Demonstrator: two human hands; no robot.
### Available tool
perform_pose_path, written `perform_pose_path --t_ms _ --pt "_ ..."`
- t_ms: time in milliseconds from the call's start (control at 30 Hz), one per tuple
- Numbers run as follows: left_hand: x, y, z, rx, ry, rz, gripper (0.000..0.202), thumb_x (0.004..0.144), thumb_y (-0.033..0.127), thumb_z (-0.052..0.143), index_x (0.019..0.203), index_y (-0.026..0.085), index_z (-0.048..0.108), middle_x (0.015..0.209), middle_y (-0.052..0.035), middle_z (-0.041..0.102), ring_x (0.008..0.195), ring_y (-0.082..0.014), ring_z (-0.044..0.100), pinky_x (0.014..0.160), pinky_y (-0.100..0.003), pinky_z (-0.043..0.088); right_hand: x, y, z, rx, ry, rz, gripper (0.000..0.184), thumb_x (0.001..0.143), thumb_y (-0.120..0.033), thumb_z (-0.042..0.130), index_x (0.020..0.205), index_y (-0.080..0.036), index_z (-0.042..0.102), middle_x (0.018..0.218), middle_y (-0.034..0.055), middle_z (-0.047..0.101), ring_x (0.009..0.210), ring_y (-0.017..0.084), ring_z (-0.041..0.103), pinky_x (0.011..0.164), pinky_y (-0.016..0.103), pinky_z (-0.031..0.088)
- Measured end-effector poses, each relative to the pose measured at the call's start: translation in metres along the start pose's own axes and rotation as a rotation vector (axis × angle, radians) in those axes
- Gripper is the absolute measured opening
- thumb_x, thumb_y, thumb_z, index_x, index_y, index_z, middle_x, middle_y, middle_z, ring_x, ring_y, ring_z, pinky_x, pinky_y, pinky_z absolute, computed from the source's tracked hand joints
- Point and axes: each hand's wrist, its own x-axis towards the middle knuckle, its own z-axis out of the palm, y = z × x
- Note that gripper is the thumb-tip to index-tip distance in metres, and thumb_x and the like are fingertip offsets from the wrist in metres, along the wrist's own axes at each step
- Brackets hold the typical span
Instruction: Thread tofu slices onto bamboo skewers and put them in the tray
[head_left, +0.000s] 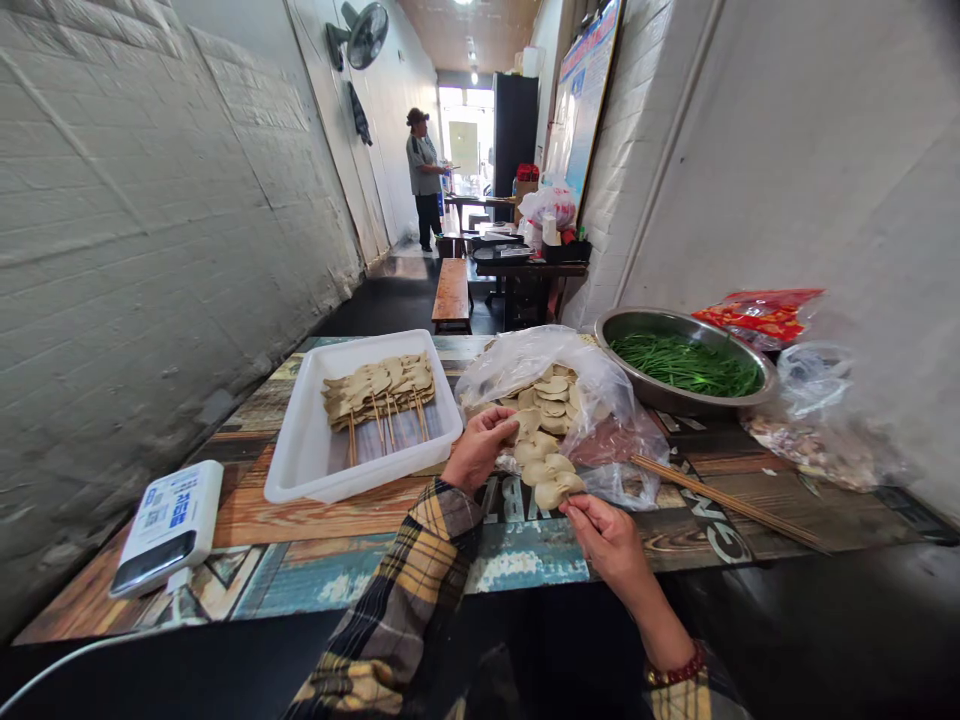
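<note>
holding a row of slices (541, 470) at mid-frame, both bare hands pinch: the left hand (480, 447) grips its upper-left end, the right hand (611, 545) its lower-right end, probably to steady the row between them. its long axis slants down from upper left to lower right; i cannot tell which end is the tip. just above it, the open bag (525, 352) seems set within easy reach. in the tray (296, 430), left of centre, loaded skewers (379, 385) lie with bare ends toward the frame's bottom.

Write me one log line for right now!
left hand: holds tan slices, far end | right hand: holds near end | white tray: loaded skewers inside
</note>
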Motion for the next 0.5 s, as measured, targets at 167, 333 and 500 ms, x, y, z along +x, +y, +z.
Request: perform_pose_path --t_ms 167,333,500 --pt "0.001 -0.0023 -0.0009 -0.004 0.051 0.003 0.032 0.059 0.035 0.081 0.075 0.013 0.064 0.06 0.0029 0.054 0.051 -0.0063 0.044 0.05 -0.02 0.033 -0.0011 0.0014 -0.0004 -0.042 0.002 -0.013 0.038 0.091 -0.047 0.05 0.087 -0.014 0.07 0.044 -0.0043 0.048 0.04 0.011 0.045 0.046 0.023 0.035" --pt "-0.0006 -0.0018 0.0011 -0.07 0.042 -0.02 0.032 0.057 0.033 0.083 0.072 0.013 0.064 0.06 0.0035 0.054 0.052 -0.0058 0.043 0.05 -0.019 0.032 -0.0031 -0.002 -0.0005 -0.032 0.008 -0.009 0.037 0.091 -0.046 0.05 0.09 -0.014 0.07 0.044 -0.0045 0.048 0.04 0.011 0.045 0.045 0.023 0.036" --pt "-0.0014 -0.0015 0.0023 -0.122 0.025 -0.045 0.031 0.056 0.03 0.084 0.071 0.013 0.063 0.058 0.0041 0.053 0.052 -0.0055 0.042 0.051 -0.02 0.032 -0.0034 -0.0028 0.0 -0.025 0.027 -0.015 0.038 0.091 -0.047 0.05 0.091 -0.014 0.07 0.046 -0.0043 0.048 0.04 0.011 0.045 0.045 0.023 0.036"
